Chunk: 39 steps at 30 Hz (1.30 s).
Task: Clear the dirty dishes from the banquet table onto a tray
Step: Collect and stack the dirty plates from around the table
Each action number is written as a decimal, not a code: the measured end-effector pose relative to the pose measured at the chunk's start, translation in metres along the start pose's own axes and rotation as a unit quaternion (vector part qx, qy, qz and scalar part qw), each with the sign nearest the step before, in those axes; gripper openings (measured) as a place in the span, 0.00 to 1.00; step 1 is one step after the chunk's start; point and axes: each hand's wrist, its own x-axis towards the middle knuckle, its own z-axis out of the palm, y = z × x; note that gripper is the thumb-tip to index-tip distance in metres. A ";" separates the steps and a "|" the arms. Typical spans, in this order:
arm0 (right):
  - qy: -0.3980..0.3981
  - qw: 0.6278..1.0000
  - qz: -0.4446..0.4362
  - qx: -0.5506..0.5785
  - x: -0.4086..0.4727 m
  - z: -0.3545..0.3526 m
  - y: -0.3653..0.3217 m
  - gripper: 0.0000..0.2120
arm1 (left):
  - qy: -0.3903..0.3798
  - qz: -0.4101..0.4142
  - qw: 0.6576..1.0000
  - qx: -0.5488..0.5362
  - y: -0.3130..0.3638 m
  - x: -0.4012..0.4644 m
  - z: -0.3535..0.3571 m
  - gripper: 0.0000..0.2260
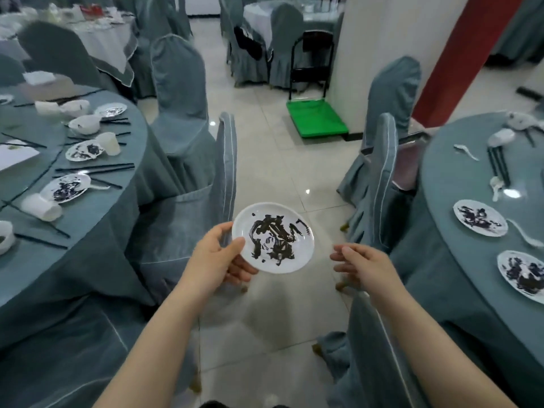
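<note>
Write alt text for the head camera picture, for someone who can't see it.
A person's left hand holds a white plate smeared with dark sauce above a tiled aisle, while the right hand hovers open beside it. Round tables draped in grey-blue cloth on both sides carry more dirty plates, cups and chopsticks; a green cart stands ahead.

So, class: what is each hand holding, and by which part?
The left hand grips the dirty plate by its left rim, thumb on top. The right hand holds nothing.
</note>
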 end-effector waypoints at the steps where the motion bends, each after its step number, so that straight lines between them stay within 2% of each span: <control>1: 0.017 1.000 0.007 0.011 0.007 -0.007 -0.001 0.07 | -0.007 0.001 1.000 0.000 0.004 0.015 0.003 0.11; 6: 0.103 0.993 0.034 0.051 0.040 -0.050 -0.004 0.08 | -0.073 0.015 0.997 -0.002 0.027 0.101 0.033 0.09; 10: 0.207 0.970 0.068 0.107 0.060 -0.084 0.002 0.09 | -0.146 0.021 0.989 0.009 0.053 0.165 0.066 0.09; 13: 0.296 0.940 0.091 0.141 0.078 -0.103 0.005 0.08 | -0.215 0.033 0.976 0.028 0.080 0.216 0.092 0.09; 18: 0.397 0.895 0.117 0.170 0.096 -0.124 0.019 0.06 | -0.300 0.050 0.950 0.063 0.113 0.280 0.143 0.10; 24: 0.505 0.817 0.158 0.229 0.101 -0.169 0.050 0.05 | -0.362 0.055 0.927 0.080 0.131 0.325 0.232 0.10; 27: 0.542 0.784 0.180 0.243 0.111 -0.206 0.073 0.07 | -0.387 0.053 0.917 0.087 0.134 0.346 0.281 0.11; 32: 0.621 0.712 0.255 0.206 0.136 -0.276 0.112 0.22 | -0.405 0.044 0.906 0.116 0.140 0.380 0.353 0.11; 39: 0.641 0.668 0.375 0.047 0.167 -0.331 0.135 0.19 | -0.404 0.057 0.901 0.150 0.143 0.417 0.427 0.10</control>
